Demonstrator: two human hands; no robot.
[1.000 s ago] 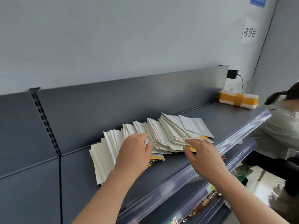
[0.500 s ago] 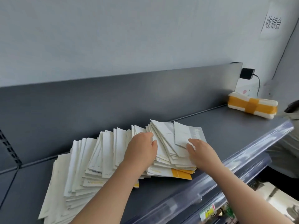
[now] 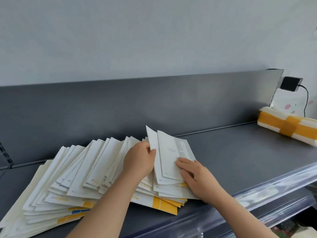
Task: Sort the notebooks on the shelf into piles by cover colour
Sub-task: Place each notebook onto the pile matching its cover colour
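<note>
Shifted rightward along the shelf [image 3: 240, 160] since half a second ago, and now pinching with the left hand [image 3: 139, 160], fingers curled round the left edge of the top two notebooks [image 3: 173, 155], tipping their far corners up toward the shelf's back panel. Pressing down on the grey-banded top cover with the right hand [image 3: 193, 177], fingers straight and flat, thumb hidden. Fanned beneath, over the shelf's left and middle and reaching near its front lip: the rest of the notebooks [image 3: 82, 172], pale sides up, with yellow strips and one blue strip peeking out at the near edges.

Probably light, thin and floppy taken singly, with smooth covers apt to slide off one another. Best pinched at a free long edge or corner through the full thickness, steadying those below with a flat palm.

Lying with long axes from the shelf's front lip toward its back panel, the lifted pair included. Parked at the shelf's far right end, well apart: a yellow-banded bundle [image 3: 288, 127].
</note>
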